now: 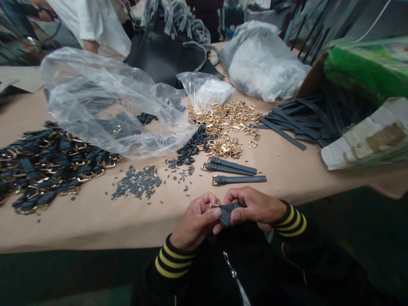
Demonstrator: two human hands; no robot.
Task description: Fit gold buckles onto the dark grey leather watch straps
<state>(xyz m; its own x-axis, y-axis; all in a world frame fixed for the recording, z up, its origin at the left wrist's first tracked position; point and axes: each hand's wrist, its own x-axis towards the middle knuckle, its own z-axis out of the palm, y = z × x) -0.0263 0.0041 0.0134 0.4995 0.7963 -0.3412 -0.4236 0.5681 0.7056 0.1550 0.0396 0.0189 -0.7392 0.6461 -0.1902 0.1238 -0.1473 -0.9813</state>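
Observation:
Between both hands, at the table's front edge, is a dark grey strap (225, 216) with a gold buckle at its left end. My left hand (200, 216) pinches the buckle end, thumb on top. My right hand (251, 206) grips the strap farther right, and the strap looks folded there. Just beyond the hands lies a single buckled strap (242, 179). Behind that one is a small stack of buckled straps (231, 165). Gold buckles (228, 127) are heaped farther back, beside a pile of dark strap loops (193, 144). Small dark pieces (137, 182) are scattered to the left.
Finished-looking strap pieces with buckles (54, 165) are heaped at the left. A clear plastic bag (117, 106) covers the middle left. Loose straps (302, 119) lie near a green-topped box (366, 63) at the right. A black bag (156, 55) and a person in white (95, 25) are behind.

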